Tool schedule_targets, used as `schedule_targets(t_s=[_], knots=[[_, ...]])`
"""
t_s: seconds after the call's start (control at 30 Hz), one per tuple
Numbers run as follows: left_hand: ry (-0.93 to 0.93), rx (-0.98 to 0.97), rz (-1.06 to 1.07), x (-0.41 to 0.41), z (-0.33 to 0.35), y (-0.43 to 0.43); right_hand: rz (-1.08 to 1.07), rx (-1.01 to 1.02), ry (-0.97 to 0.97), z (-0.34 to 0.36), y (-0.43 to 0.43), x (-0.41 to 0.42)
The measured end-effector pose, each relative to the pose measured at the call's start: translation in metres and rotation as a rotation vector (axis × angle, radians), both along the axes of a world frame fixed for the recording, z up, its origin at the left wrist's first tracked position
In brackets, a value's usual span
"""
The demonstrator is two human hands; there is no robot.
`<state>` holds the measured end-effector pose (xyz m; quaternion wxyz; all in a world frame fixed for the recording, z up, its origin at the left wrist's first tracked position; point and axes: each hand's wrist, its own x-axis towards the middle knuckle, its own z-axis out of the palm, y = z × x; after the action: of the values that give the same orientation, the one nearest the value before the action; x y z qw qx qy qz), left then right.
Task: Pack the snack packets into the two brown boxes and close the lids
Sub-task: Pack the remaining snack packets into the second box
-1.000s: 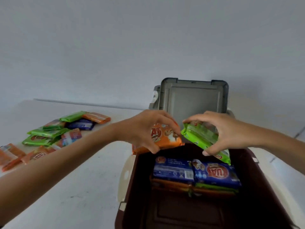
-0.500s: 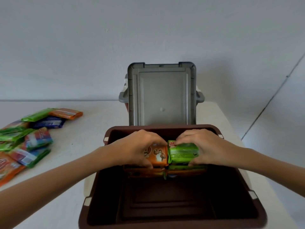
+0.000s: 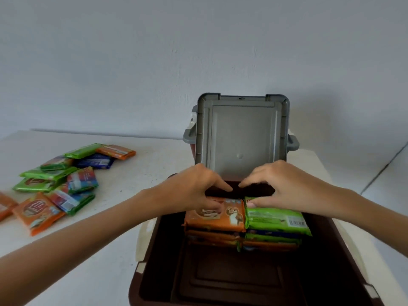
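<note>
A brown box [image 3: 154, 235] stands open in front of me, with two stacks of snack packets at its far end. An orange packet [image 3: 217, 218] tops the left stack and a green packet [image 3: 276, 219] tops the right one. My left hand [image 3: 194, 191] rests on the orange packet with its thumb, fingers spread loosely above the far edge. My right hand [image 3: 280, 186] does the same on the green packet. Behind stands the second brown box [image 3: 193, 151], its grey lid [image 3: 240, 133] raised upright.
Several loose packets [image 3: 66, 180], green, orange and blue, lie scattered on the white table [image 3: 132, 195] to the left. The table's right edge runs close past the boxes. A plain wall stands behind.
Both hands carried the orange and green packets down into the near box and laid them on the two stacks. The fingers have loosened and lifted from the packets' far edges.
</note>
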<state>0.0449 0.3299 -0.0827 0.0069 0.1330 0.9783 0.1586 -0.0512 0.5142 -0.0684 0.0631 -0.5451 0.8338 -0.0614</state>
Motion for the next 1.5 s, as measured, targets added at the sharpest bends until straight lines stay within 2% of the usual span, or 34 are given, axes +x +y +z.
schedule_targets(t_s=[0.3,0.47,0.67,0.83,1.03,1.2,1.33,1.5], knots=[[0.226,0.208,0.466,0.063,0.026,-0.100,0.177,-0.207,-0.106,0.024,-0.123,0.019],[0.293,0.170,0.796,0.109,0.016,-0.167,0.317,-0.227,-0.137,0.015,-0.216,0.044],[0.084,0.097,1.187,0.142,-0.037,-0.248,0.440,-0.147,-0.157,-0.022,-0.326,0.075],[-0.148,0.242,1.479,0.150,-0.090,-0.283,0.373,0.115,-0.174,-0.082,-0.405,0.092],[-0.167,0.107,1.467,0.152,-0.123,-0.291,0.216,0.242,-0.263,-0.117,-0.427,0.098],[-0.218,0.233,1.344,0.163,-0.115,-0.291,0.228,0.401,-0.464,-0.107,-0.418,0.070],[-0.416,0.189,1.158,0.184,-0.108,-0.283,0.255,0.411,-0.408,-0.110,-0.405,0.061],[-0.351,0.083,1.177,0.195,-0.111,-0.266,0.302,0.333,-0.261,-0.112,-0.404,0.067]])
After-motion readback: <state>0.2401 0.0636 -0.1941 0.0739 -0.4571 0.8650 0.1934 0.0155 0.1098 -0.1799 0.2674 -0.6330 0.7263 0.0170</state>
